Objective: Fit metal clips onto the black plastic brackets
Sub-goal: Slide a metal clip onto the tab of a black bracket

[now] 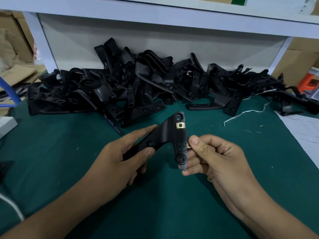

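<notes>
While one angled black plastic bracket (170,137) is held up between the two hands above the dark green table mat (155,204), the work on it stands part done. Item one: a small brass-coloured metal clip with a round hole (180,125) is seated on the bracket's upper arm, just beyond the fingertips of the left hand (120,157). Item two: a second brass-coloured metal clip (188,146) is pinched between thumb and forefinger of the right hand (212,157) and is set against the edge of the lower arm beside a square recess; whether it is fully pushed home cannot be told, so this fitting is judged to be in progress. The left hand is curled round the bracket's left limb, thumb on top and fingers beneath. The other fingers of the right hand are curled under the bracket's lower tip. Item three: a large heap of loose black plastic brackets (138,83) is piled well beyond both hands along a white shelf frame (155,19); no clips can be made out on them, and most of the task is judged to remain. Item four: a black pen (114,125) lies just beyond the left hand.
</notes>
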Demonstrator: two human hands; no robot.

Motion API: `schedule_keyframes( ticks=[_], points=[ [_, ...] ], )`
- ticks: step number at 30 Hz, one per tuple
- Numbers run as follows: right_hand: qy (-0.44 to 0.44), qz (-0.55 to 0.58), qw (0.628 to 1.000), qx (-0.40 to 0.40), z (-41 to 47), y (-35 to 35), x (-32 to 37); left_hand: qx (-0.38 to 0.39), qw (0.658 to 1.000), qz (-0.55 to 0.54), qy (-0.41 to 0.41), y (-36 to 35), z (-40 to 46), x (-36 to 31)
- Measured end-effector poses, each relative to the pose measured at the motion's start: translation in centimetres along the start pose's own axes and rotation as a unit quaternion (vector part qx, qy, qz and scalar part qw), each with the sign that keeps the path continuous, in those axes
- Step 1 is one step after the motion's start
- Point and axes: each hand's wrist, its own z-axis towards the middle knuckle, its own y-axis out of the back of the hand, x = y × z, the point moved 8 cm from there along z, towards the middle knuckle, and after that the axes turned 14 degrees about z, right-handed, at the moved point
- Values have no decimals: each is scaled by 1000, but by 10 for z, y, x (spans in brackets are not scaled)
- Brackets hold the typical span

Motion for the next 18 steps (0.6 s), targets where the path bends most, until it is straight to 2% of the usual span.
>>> schedule_keyframes(
  ticks=[18],
  points=[
    [33, -64, 997, -14, -2, -2, 11, 0, 999, 38, -7, -2, -1, 1]
  ],
)
